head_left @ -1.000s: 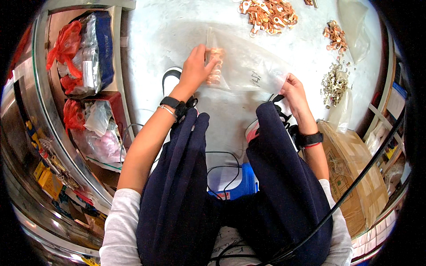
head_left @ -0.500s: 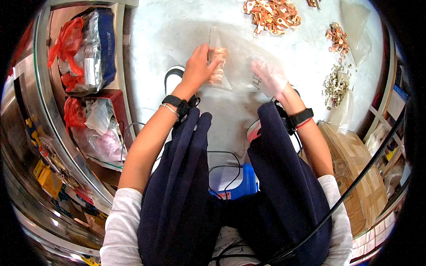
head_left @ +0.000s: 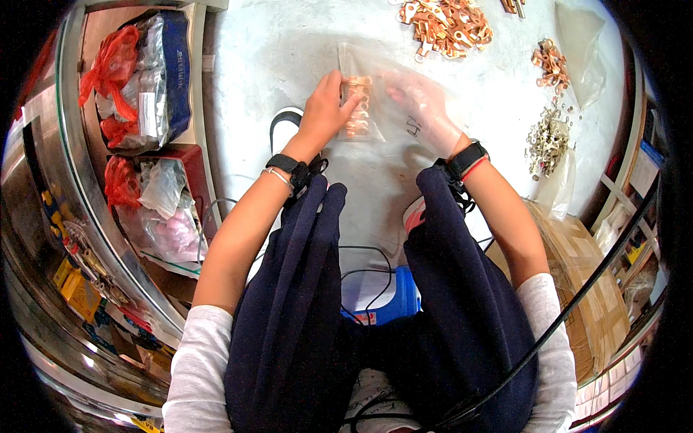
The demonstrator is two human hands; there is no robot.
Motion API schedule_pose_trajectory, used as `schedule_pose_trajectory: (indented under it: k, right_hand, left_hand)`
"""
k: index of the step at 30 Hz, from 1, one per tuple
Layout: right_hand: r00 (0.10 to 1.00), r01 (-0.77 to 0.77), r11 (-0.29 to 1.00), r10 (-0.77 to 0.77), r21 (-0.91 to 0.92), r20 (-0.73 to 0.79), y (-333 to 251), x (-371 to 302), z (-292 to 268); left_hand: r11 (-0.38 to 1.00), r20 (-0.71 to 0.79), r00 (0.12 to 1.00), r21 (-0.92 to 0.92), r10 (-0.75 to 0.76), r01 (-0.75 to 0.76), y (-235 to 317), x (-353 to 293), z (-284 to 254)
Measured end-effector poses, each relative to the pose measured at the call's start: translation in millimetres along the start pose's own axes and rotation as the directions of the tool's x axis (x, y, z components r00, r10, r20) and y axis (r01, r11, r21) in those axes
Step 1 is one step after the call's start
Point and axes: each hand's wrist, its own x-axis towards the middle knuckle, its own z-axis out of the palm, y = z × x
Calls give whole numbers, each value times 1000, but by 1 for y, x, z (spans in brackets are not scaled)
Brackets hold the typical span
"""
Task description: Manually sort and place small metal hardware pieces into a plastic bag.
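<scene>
A clear plastic bag (head_left: pixel 393 115) lies over the pale floor in front of me, with dark handwriting on its film. At its left end, several copper cable lugs (head_left: pixel 358 108) are stacked in a column inside. My left hand (head_left: pixel 323 114) is closed on that end from the left, its thumb over the lugs and its fingers along the far side. Inside the bag, up to the wrist, is my right hand (head_left: pixel 426 108). Its fingers stretch left toward the lugs, apart from them and blurred by the film.
Loose copper lugs (head_left: pixel 447 29) form a heap at the far side. A smaller copper pile (head_left: pixel 550 63) and a silvery pile (head_left: pixel 547 141) lie right. Bags fill the left shelf (head_left: pixel 198 108). A cardboard box (head_left: pixel 585 274) stands right; a black cable (head_left: pixel 577 303) crosses there.
My right hand has moved left inside the bag, nearer the lugs. The bag's right part has followed it; my left hand keeps its hold in nearly the same place.
</scene>
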Motion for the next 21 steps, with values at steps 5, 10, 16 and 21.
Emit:
schedule_pose_trajectory:
  k: [5, 10, 16, 21]
  right_hand:
    - [938, 311, 659, -327, -685, 111, 4, 12, 13]
    - [918, 339, 613, -380, -714, 109, 8, 16, 25]
    - [994, -103, 984, 98, -145, -47, -1, 17, 30]
    - [989, 107, 957, -130, -271, -68, -21, 3, 31]
  left_hand:
    - [1000, -6, 1000, 16, 16, -16, -1, 0, 0]
    - [999, -15, 1000, 31, 26, -25, -2, 0, 2]
    - [999, -17, 999, 20, 32, -32, -2, 0, 2]
    - [1000, 43, 999, -21, -15, 16, 0, 0, -2]
